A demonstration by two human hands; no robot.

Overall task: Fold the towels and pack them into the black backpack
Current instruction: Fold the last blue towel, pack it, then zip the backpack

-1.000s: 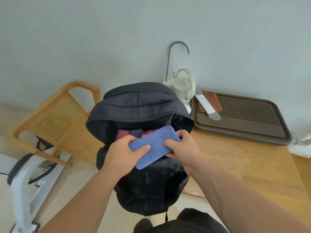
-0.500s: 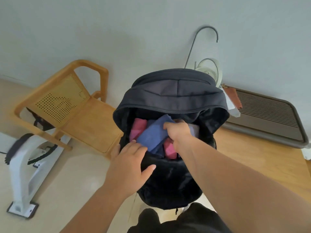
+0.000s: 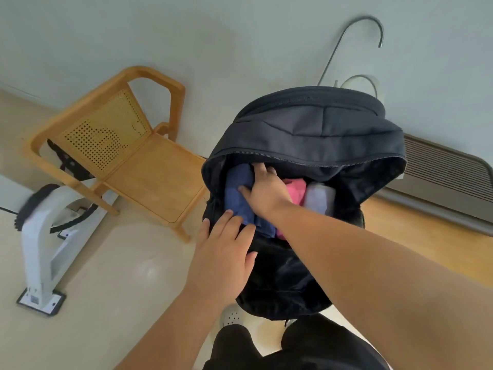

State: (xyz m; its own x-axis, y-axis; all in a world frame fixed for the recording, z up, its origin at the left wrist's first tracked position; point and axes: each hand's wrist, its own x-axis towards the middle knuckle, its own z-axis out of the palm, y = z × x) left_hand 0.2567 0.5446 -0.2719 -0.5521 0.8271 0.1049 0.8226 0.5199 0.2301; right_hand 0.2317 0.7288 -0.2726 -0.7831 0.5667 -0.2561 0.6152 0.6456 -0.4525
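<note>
The black backpack [image 3: 306, 132] stands open at the edge of the wooden table, its flap thrown back. Inside it sit a folded blue towel [image 3: 237, 193] on the left, a pink towel [image 3: 294, 190] in the middle and a pale lilac towel [image 3: 318, 197] on the right. My right hand [image 3: 264, 192] reaches into the opening and presses on the blue towel with its fingers spread. My left hand [image 3: 224, 252] rests flat on the bag's near front rim, fingers straight, touching the blue towel's lower edge.
A wooden chair [image 3: 128, 153] with a perforated back stands on the floor to the left. A white machine base [image 3: 40, 249] sits at the far left. A dark slatted tray [image 3: 442, 180] lies on the table [image 3: 426, 241] at the right, a curved metal spout [image 3: 349, 41] behind the bag.
The blue towel went from held above the opening into the bag's left side. My left hand let go and moved to the front rim; my right hand pushed the towel deeper.
</note>
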